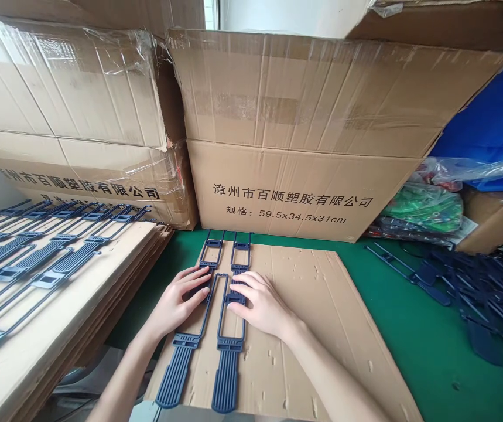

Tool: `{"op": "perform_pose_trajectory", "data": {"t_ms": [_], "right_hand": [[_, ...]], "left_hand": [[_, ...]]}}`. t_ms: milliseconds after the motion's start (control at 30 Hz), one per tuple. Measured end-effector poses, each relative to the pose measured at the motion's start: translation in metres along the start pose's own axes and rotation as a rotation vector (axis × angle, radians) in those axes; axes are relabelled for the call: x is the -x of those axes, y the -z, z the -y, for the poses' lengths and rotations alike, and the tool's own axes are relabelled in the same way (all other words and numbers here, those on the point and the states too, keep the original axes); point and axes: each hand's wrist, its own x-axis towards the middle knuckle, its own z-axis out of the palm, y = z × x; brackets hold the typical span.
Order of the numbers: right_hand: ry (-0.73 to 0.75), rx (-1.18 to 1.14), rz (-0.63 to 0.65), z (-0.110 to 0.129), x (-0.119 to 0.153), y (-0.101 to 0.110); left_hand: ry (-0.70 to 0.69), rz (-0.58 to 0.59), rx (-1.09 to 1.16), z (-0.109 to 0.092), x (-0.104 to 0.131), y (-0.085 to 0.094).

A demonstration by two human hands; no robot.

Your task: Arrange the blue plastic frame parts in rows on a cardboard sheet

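Dark blue plastic frames with ribbed paddles lie in two columns on a cardboard sheet [304, 293]. My left hand [183, 299] rests on the left column, its fingers spread over the middle of a frame. On the right column, my right hand [257, 302] lies with its fingers apart across the frame's upper part. Toward me, the left ribbed paddle [174, 375] and the right ribbed paddle [225, 381] show fully. Parts of the frames under my fingers are hidden.
More blue frames [58, 252] cover a stack of cardboard sheets [71, 316] at left. Large cartons [295, 135] stand behind. On the green table [413, 310], a pile of loose blue pieces [488, 299] lies right, near bagged items [427, 208].
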Motion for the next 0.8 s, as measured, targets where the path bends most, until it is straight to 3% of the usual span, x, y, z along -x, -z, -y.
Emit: {"op": "perform_pose_trajectory", "data": {"t_ms": [300,533,800], "right_hand": [[0.016,-0.005,-0.012,-0.0010,0.0005,-0.0006],[0.032,-0.015,-0.030,-0.0020,0.0001,-0.0011],[0.029,-0.035,-0.082,-0.0011,0.0017,0.0011]], "left_hand": [[0.000,-0.005,0.011,-0.0014,0.0008,0.0009],[-0.005,-0.073,0.057,-0.0020,0.0022,0.0017],[0.115,-0.364,0.218,-0.0062,0.0026,0.0045]]}}
